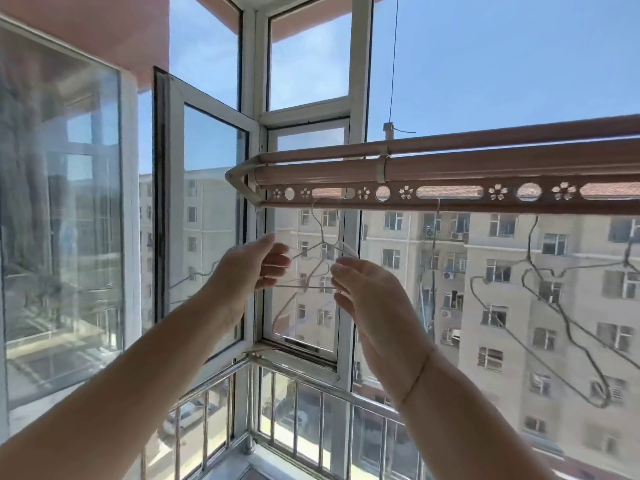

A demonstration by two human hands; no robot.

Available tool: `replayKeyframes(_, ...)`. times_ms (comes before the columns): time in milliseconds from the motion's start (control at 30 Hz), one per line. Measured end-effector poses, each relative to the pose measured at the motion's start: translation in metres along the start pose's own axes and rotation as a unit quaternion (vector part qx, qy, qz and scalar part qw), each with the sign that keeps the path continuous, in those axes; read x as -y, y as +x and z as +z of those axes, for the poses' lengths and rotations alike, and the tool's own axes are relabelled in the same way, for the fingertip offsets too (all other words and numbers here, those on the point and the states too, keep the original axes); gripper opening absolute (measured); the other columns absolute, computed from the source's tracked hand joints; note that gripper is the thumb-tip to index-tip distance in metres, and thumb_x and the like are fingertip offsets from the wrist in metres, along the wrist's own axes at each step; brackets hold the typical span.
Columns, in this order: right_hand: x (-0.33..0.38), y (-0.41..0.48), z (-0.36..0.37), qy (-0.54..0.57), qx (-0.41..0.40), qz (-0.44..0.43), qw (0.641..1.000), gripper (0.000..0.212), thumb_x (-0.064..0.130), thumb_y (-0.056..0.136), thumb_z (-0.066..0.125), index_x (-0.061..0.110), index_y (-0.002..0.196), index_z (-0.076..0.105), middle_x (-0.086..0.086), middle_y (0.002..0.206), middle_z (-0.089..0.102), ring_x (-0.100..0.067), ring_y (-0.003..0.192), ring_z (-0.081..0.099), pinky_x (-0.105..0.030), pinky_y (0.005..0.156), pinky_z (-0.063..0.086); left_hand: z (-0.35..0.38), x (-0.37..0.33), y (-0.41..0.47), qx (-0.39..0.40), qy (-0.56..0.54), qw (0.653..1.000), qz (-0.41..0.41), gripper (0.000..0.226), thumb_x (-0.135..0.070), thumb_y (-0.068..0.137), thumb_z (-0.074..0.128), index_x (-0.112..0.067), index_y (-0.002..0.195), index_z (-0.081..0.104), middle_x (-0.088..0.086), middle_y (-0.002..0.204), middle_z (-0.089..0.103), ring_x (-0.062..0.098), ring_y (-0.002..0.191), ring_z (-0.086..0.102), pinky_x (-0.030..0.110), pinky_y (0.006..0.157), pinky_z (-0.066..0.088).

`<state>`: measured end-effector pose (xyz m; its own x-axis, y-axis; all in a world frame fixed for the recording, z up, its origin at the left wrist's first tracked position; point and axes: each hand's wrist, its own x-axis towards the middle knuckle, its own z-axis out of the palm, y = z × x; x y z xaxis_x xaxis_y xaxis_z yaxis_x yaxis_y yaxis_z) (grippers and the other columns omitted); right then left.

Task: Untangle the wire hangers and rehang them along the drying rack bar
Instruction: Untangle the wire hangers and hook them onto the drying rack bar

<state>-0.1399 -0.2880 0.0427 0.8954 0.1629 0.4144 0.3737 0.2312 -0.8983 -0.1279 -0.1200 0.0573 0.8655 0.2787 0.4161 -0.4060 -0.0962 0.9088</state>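
A tangle of pale wire hangers [320, 261] hangs by its hooks from the perforated lower strip of the pinkish-brown drying rack bar [450, 168], near the bar's left end. My left hand [256, 268] is at the tangle's left end, thumb up and fingers curled round a wire shoulder. My right hand [367, 299] faces it, palm turned left, with its fingertips curled on the right end of the tangle's lower wire. Farther right, several grey wire hangers [561, 317] hang crossed over one another from the same bar.
An inward-opened window sash [204, 209] stands just left of my left arm. The white window frame [349, 98] and the glass are right behind the hangers. A metal railing [298, 403] runs below. A thin cable [393, 64] holds the rack from above.
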Motion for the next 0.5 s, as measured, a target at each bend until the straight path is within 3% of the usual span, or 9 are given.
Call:
replayKeyframes(100, -0.025, 0.025, 0.017, -0.019, -0.044, 0.01, 0.999, 0.031, 0.016, 0.09, 0.055, 0.006, 0.119, 0.055, -0.002, 0.107, 0.061, -0.007, 0.092, 0.056, -0.017, 0.076, 0.045, -0.012, 0.014, 0.031, -0.02, 0.06, 0.998, 0.031, 0.034, -0.03, 0.099, 0.038, -0.012, 0.101, 0.067, 0.006, 0.103, 0.07, 0.023, 0.099, 0.061, 0.031, 0.081, 0.044)
replayKeyframes(233, -0.05, 0.066, 0.033, -0.054, -0.114, 0.026, 0.992, 0.029, 0.018, 0.089, 0.056, 0.006, 0.115, 0.057, 0.005, 0.082, 0.058, -0.004, 0.072, 0.052, -0.013, 0.06, 0.041, -0.018, 0.034, 0.076, 0.015, 0.154, 0.986, 0.068, 0.035, -0.032, 0.098, 0.04, -0.015, 0.122, 0.06, -0.005, 0.124, 0.058, 0.011, 0.105, 0.051, 0.028, 0.091, 0.036)
replayKeyframes(333, -0.063, 0.096, 0.044, -0.077, -0.145, 0.038, 0.986, 0.037, 0.023, 0.087, 0.059, 0.003, 0.119, 0.055, 0.001, 0.081, 0.057, -0.011, 0.074, 0.055, -0.022, 0.069, 0.047, -0.023, 0.039, 0.107, 0.067, 0.221, 0.968, 0.094, 0.04, -0.032, 0.099, 0.036, -0.014, 0.132, 0.051, 0.005, 0.134, 0.053, 0.01, 0.105, 0.048, 0.026, 0.089, 0.032)
replayKeyframes(400, -0.067, 0.109, 0.051, -0.052, -0.151, 0.049, 0.986, 0.044, 0.022, 0.086, 0.061, -0.001, 0.122, 0.051, -0.005, 0.086, 0.059, -0.019, 0.081, 0.058, -0.031, 0.078, 0.051, -0.025, 0.042, 0.125, 0.102, 0.25, 0.958, 0.1, 0.041, -0.031, 0.1, 0.037, -0.011, 0.134, 0.049, 0.01, 0.134, 0.053, 0.017, 0.115, 0.049, 0.025, 0.088, 0.031)
replayKeyframes(500, -0.064, 0.122, 0.053, 0.041, -0.139, 0.066, 0.987, 0.043, 0.006, 0.088, 0.057, -0.004, 0.127, 0.04, -0.011, 0.075, 0.058, -0.021, 0.07, 0.057, -0.028, 0.062, 0.049, -0.022, 0.051, 0.142, 0.145, 0.287, 0.939, 0.118, 0.037, -0.026, 0.099, 0.039, -0.007, 0.127, 0.054, 0.017, 0.114, 0.061, 0.021, 0.106, 0.053, 0.024, 0.079, 0.034)
